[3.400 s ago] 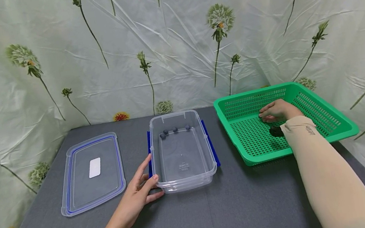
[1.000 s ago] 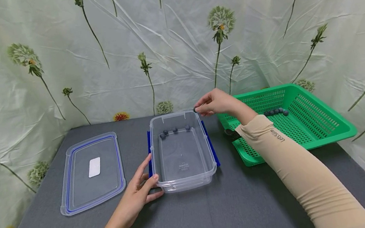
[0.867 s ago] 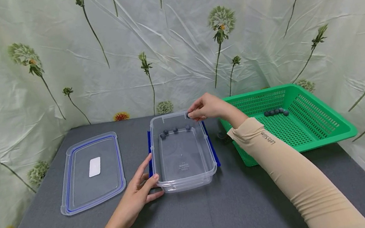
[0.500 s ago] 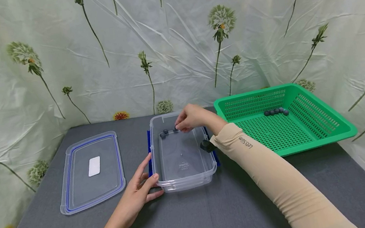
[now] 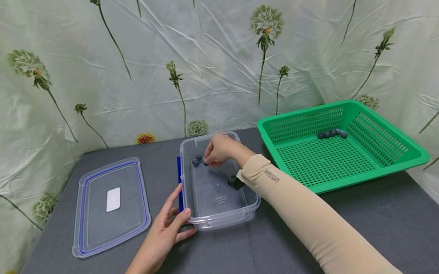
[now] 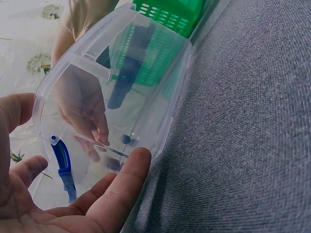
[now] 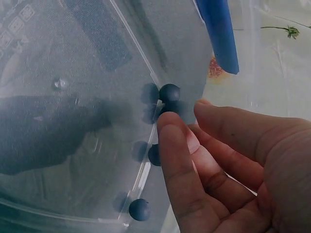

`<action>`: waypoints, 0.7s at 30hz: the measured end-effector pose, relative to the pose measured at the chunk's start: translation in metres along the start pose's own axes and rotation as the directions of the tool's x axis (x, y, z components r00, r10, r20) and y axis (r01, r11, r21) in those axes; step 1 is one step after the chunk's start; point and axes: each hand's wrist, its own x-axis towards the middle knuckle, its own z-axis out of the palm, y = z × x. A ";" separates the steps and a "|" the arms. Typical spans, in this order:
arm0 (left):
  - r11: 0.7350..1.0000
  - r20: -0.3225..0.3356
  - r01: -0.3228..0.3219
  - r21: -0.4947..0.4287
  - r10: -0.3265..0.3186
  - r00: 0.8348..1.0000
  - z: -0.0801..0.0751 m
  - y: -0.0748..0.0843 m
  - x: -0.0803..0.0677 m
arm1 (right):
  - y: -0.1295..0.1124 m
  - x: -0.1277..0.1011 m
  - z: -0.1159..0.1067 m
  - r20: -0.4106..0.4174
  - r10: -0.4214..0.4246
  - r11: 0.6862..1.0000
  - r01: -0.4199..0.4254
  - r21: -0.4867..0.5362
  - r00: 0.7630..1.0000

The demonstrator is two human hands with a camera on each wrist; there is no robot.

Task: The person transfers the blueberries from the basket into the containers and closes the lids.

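Observation:
A clear plastic food container [image 5: 224, 220] with blue side clips stands mid-table, its top uncovered. My left hand [image 5: 165, 231] steadies its near left corner, fingers spread along the left side and thumb at the front rim. Inside, my right hand [image 5: 221, 150] reaches down near the far left, thumb and fingers curved around a blueberry [image 7: 170, 108] partly hidden by the index fingertip. Close beside that one lies another blueberry [image 7: 169, 92]. Two more blueberries show along the far wall in the right wrist view, one half behind the index finger [image 7: 177, 165].
To the right, a green plastic basket [image 5: 335, 184] bears a short row of blueberries [image 5: 332, 134] toward its far side. The container's lid [image 5: 131, 231], blue-sealed with a white label, lies flat at the left. A flowered curtain [image 5: 208, 54] hangs behind the grey-covered table [image 5: 221, 268].
From the green basket my right hand has carried a blueberry left, over the container's far right rim, then down inside toward the far left. My left hand has stayed at the corner.

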 end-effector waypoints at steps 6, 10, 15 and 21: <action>1.000 0.001 -0.004 0.000 0.004 1.000 0.001 0.000 0.001 | 0.002 -0.003 -0.007 0.003 -0.017 1.000 0.017 0.014 1.000; 1.000 0.000 -0.004 0.004 0.004 1.000 0.001 0.000 0.001 | 0.005 -0.009 -0.021 -0.012 -0.038 0.998 0.039 0.050 0.999; 1.000 -0.004 -0.005 0.004 0.005 1.000 0.001 -0.001 0.001 | 0.015 -0.016 -0.044 -0.066 -0.052 0.993 0.058 0.098 0.996; 1.000 -0.007 -0.001 0.006 0.001 1.000 0.000 -0.001 0.000 | 0.035 -0.026 -0.080 -0.136 -0.046 0.977 0.073 0.200 0.990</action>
